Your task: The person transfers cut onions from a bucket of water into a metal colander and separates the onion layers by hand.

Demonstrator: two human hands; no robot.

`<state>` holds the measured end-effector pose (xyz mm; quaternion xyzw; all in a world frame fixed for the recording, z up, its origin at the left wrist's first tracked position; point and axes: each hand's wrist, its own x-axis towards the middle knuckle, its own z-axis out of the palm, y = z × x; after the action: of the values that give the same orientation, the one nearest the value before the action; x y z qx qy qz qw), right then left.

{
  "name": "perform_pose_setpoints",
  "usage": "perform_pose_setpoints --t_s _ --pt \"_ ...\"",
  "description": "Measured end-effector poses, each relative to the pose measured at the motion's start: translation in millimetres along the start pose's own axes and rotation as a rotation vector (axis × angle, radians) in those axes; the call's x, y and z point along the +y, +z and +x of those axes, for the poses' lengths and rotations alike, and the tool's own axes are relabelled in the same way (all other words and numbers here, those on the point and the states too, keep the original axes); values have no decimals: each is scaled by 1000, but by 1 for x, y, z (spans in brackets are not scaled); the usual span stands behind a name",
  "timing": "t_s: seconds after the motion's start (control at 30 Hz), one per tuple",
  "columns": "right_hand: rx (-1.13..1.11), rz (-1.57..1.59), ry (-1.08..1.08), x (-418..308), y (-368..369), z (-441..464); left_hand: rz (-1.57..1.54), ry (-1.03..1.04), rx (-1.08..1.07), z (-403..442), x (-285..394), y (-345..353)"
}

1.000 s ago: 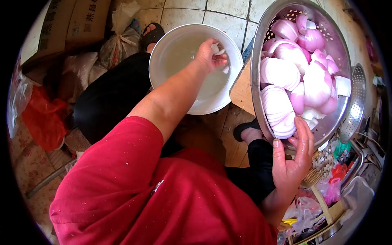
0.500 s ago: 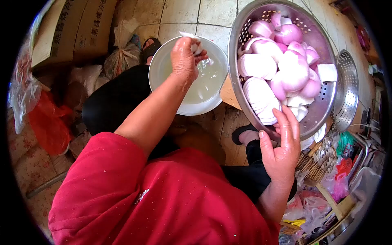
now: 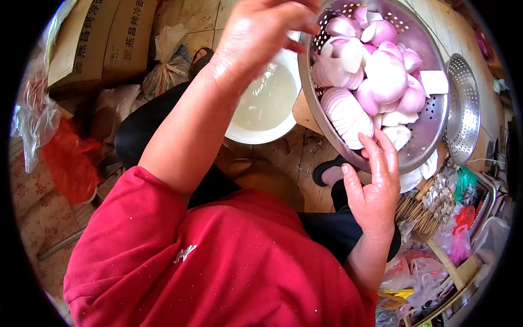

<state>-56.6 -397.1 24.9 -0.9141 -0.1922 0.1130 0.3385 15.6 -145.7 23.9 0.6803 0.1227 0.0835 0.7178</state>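
A metal colander (image 3: 311,95) of peeled purple onions (image 3: 385,77) stands tilted at the upper right. Among them lie a fanned stack of onion slices (image 3: 343,117) and loose white pieces. My left hand (image 3: 267,32) is over the colander's left rim, fingers apart and stretched toward the onions; nothing shows in it. My right hand (image 3: 375,191) grips the near rim, with its fingers over the edge beside the slices and its thumb outside. Below my left hand is a white bowl (image 3: 255,136) of cloudy water, partly covered by my forearm.
A second perforated metal colander (image 3: 464,109) leans at the right. Bundled wooden sticks (image 3: 417,215) and plastic bags (image 3: 425,272) crowd the lower right. A cardboard box (image 3: 101,43), a tied bag (image 3: 168,68) and a red plastic bag (image 3: 70,163) are at the left.
My left hand has moved up and right from above the bowl to the colander and let go of white onion pieces. My right hand stays on the rim.
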Motion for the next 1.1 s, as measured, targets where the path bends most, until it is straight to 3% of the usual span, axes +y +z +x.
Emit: perform_pose_setpoints --t_s 0.07,0.13,0.2,0.27,0.3,0.37,0.5,0.57,0.67,0.8,0.87,0.9,0.93,1.0,1.07,1.1 --pt "5 -44 -1 -1 1 1 -122 -12 144 17 -42 -29" --pt "1 -57 7 -3 1 3 -11 -196 280 33 -104 -53" --pt "-4 -91 11 -3 1 4 270 -473 217 32 -171 -76" --pt "-5 -90 21 -6 2 5 567 -445 258 23 -244 -96" --pt "-1 -89 26 -6 3 6 567 -454 259 21 -240 -92" --pt "-5 -113 21 -5 4 7 202 -785 391 17 -222 -76" --pt "2 -127 28 -5 7 12 -124 -965 392 45 -292 -74" --pt "20 -90 51 -7 9 15 -613 -938 255 57 -346 -76" --pt "-5 -144 52 -7 8 19 -480 -931 403 60 -323 -69" --pt "-19 -146 34 -8 7 21 -264 -946 317 54 -315 -82" --pt "-29 -117 78 -9 6 20 294 -936 126 54 -315 -84" --pt "-30 -117 80 -8 6 19 295 -938 124 51 -326 -86" --pt "-29 -120 71 -7 5 18 808 -686 -167 43 -339 -87" --pt "-31 -121 67 -5 6 15 1289 -376 -466 32 -355 -88" --pt "-21 -116 57 -4 7 14 1572 -230 -1174 21 -361 -87" --pt "-23 -114 60 -4 7 13 1572 -232 -1178 11 -353 -84"
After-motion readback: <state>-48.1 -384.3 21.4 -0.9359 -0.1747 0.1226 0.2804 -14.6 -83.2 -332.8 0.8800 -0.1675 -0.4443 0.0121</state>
